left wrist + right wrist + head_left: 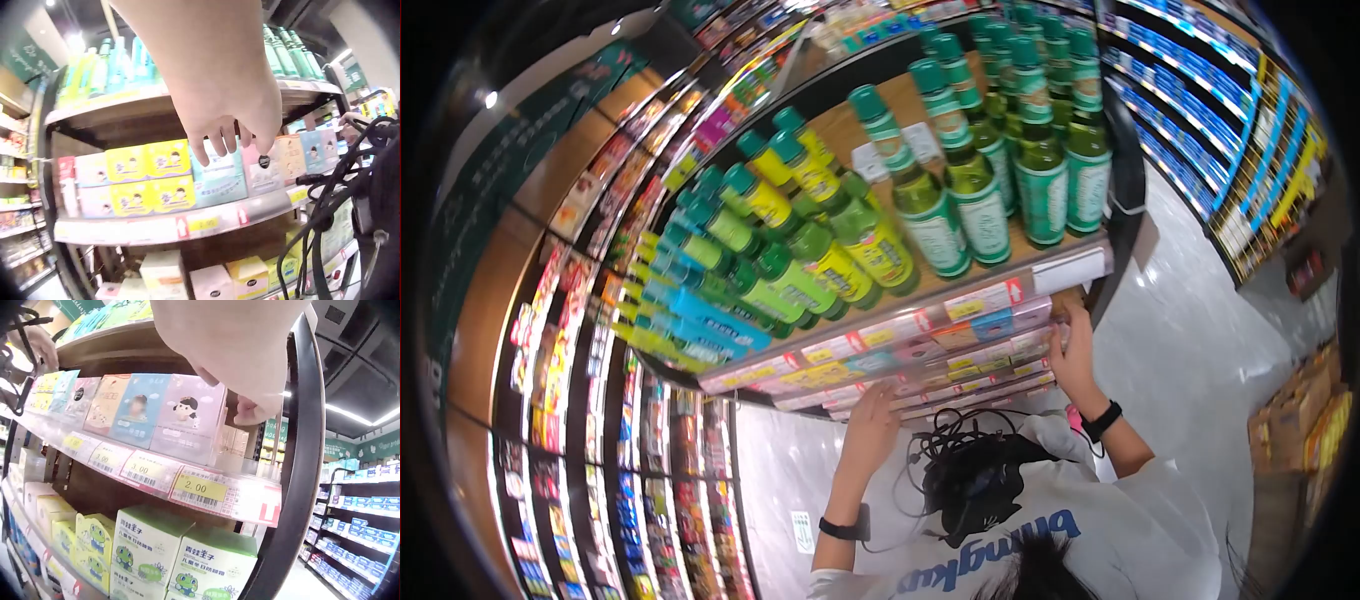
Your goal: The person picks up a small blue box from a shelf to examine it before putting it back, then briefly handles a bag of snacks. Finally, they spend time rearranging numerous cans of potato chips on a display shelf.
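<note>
In the left wrist view my left hand (228, 106) hangs fingers down and slightly spread before a row of small cartons. Its fingertips overlap a light blue carton (219, 178) and a pink carton (262, 165). At the shelf's right end is my right hand (1074, 350). The right wrist view shows its thumb over the top edge of a lilac carton (189, 419) with a cartoon girl. Its other fingers (250, 412) bend loosely past that carton's right side, above brown cartons (234, 442). No item shows gripped in either hand.
Green glass bottles (1040, 180) and yellow-labelled bottles (870, 245) crowd the top shelf. Price tags (200, 487) line the shelf edge beside a black upright (300, 425). Black cables (960, 450) hang at my chest. Lower down stand green-and-white cartons (209, 565).
</note>
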Tool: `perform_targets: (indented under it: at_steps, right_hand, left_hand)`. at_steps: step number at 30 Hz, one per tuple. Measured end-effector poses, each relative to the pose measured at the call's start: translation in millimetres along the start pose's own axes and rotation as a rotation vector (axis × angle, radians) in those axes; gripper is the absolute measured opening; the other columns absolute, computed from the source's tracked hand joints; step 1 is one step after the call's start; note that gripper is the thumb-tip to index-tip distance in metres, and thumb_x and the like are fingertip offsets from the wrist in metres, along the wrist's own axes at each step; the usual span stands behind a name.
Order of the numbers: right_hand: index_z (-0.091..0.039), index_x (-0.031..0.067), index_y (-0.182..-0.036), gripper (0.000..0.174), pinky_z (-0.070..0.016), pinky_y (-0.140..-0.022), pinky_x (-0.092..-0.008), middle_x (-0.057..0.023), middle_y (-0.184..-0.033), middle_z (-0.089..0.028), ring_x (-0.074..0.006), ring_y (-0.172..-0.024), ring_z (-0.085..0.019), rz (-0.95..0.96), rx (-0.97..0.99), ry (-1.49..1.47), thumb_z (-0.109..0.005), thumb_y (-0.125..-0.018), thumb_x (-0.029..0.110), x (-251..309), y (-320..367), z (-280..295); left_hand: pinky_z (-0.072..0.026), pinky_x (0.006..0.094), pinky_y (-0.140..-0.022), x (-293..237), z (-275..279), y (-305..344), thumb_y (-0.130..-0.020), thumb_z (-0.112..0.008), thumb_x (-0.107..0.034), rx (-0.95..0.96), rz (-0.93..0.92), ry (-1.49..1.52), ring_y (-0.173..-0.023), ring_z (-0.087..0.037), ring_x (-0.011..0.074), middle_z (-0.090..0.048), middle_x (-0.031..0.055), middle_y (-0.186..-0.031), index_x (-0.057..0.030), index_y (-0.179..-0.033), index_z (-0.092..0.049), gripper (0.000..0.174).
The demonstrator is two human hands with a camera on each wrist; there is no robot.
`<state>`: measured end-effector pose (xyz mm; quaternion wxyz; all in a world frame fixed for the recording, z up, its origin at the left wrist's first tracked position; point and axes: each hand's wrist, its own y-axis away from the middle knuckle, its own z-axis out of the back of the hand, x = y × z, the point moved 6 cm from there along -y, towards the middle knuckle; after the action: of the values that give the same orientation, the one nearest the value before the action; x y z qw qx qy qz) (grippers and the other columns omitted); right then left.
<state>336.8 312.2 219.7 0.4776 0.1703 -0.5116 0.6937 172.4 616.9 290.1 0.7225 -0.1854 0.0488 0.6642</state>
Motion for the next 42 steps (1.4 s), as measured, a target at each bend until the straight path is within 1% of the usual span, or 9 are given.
perform_targets:
  at_steps: [7, 13, 16, 22, 27, 30, 36, 39, 42]
  right_hand:
    - [-0.048, -0.0029, -0.109, 0.026, -0.0399, -0.083, -0.0470, -0.0232, -0.107, -0.052, -0.0415, -0.098, -0.050, 0.196, 0.146, 0.003, -0.055, -0.085, 0.004, 25.8, 24.2, -10.5]
    - [-0.051, -0.0018, -0.105, 0.021, -0.0417, -0.079, -0.0451, -0.0210, -0.098, -0.055, -0.0397, -0.090, -0.053, 0.345, 0.301, -0.129, -0.057, -0.086, 0.005, 53.5, 16.1, -31.0]
    - [-0.055, -0.0010, -0.102, 0.018, -0.0442, -0.077, -0.0413, -0.0186, -0.093, -0.057, -0.0361, -0.086, -0.055, 0.365, 0.424, -0.184, -0.057, -0.086, 0.004, 60.6, 17.8, -37.8]
    - [-0.058, -0.0011, -0.099, 0.013, -0.0444, -0.076, -0.0430, -0.0195, -0.089, -0.059, -0.0377, -0.082, -0.056, 0.397, 0.596, -0.211, -0.055, -0.088, 0.004, 60.3, 29.1, -19.3]
    - [-0.058, -0.0014, -0.096, 0.010, -0.0453, -0.069, -0.0433, -0.0195, -0.085, -0.059, -0.0370, -0.078, -0.057, 0.463, 0.590, -0.157, -0.054, -0.089, 0.005, 25.4, 45.6, 11.7]
    - [-0.059, -0.0011, -0.094, 0.010, -0.0457, -0.067, -0.0443, -0.0197, -0.082, -0.060, -0.0376, -0.074, -0.058, 0.312, 0.646, -0.135, -0.054, -0.090, 0.006, -9.2, 56.4, 27.7]
    - [-0.062, 0.0000, -0.097, 0.021, -0.0485, -0.075, -0.0476, -0.0214, -0.088, -0.064, -0.0384, -0.083, -0.062, 0.105, 1.009, 0.166, -0.057, -0.089, 0.019, -76.2, 109.2, 33.2]
    - [-0.060, 0.0035, -0.107, 0.036, -0.0489, -0.084, -0.0493, -0.0230, -0.098, -0.064, -0.0414, -0.097, -0.060, 0.126, 1.358, 0.407, -0.062, -0.083, 0.031, -137.7, 167.0, 21.8]
    - [-0.059, 0.0037, -0.109, 0.043, -0.0479, -0.087, -0.0510, -0.0235, -0.104, -0.063, -0.0424, -0.101, -0.059, 0.094, 1.619, 0.538, -0.063, -0.081, 0.035, -140.5, 194.1, 7.6]
  left_hand:
    - [-0.0496, 0.0425, -0.087, 46.8, -36.1, 158.3, -0.088, -0.060, -0.013, -0.104, 0.615, 0.081, -0.099, -0.061, 0.0384, -0.063, 0.0235, -0.107, 0.0013, -0.115, -0.059, 0.031]
    - [-0.0505, 0.0441, -0.084, 32.3, -119.5, 271.4, -0.086, -0.063, -0.021, 0.041, 1.047, 0.183, -0.098, -0.062, 0.0383, -0.063, 0.0236, -0.108, -0.0031, -0.114, -0.061, 0.034]
    - [-0.0510, 0.0417, -0.085, 8.1, -143.7, 283.4, -0.085, -0.065, -0.025, 0.066, 1.105, 0.179, -0.098, -0.064, 0.0371, -0.067, 0.0239, -0.100, -0.0010, -0.116, -0.060, 0.040]
    - [-0.0483, 0.0471, -0.090, -30.3, -184.9, 278.3, -0.087, -0.060, -0.033, 0.302, 1.133, 0.247, -0.107, -0.058, 0.0393, -0.062, 0.0233, -0.112, -0.0051, -0.123, -0.055, 0.046]
    - [-0.0481, 0.0475, -0.091, -53.0, -190.7, 272.1, -0.087, -0.060, -0.034, 0.250, 1.149, 0.224, -0.109, -0.057, 0.0390, -0.060, 0.0229, -0.116, -0.0063, -0.123, -0.054, 0.046]
    - [-0.0481, 0.0475, -0.091, -72.5, -187.9, 268.0, -0.087, -0.060, -0.035, 0.306, 1.171, 0.223, -0.109, -0.057, 0.0393, -0.061, 0.0226, -0.114, -0.0066, -0.122, -0.054, 0.046]
    - [-0.0495, 0.0480, -0.089, -85.6, -204.4, 314.1, -0.086, -0.062, -0.035, 0.382, 1.215, 0.220, -0.106, -0.059, 0.0397, -0.062, 0.0214, -0.111, -0.0065, -0.118, -0.057, 0.044]
    - [-0.0495, 0.0475, -0.088, -85.2, -197.4, 333.6, -0.086, -0.061, -0.038, 0.414, 1.290, 0.238, -0.104, -0.060, 0.0388, -0.063, 0.0206, -0.111, -0.0079, -0.119, -0.057, 0.045]
    - [-0.0494, 0.0480, -0.087, -90.1, -170.9, 345.1, -0.086, -0.061, -0.039, 0.321, 1.261, 0.283, -0.102, -0.060, 0.0395, -0.064, 0.0212, -0.107, -0.0086, -0.119, -0.057, 0.045]
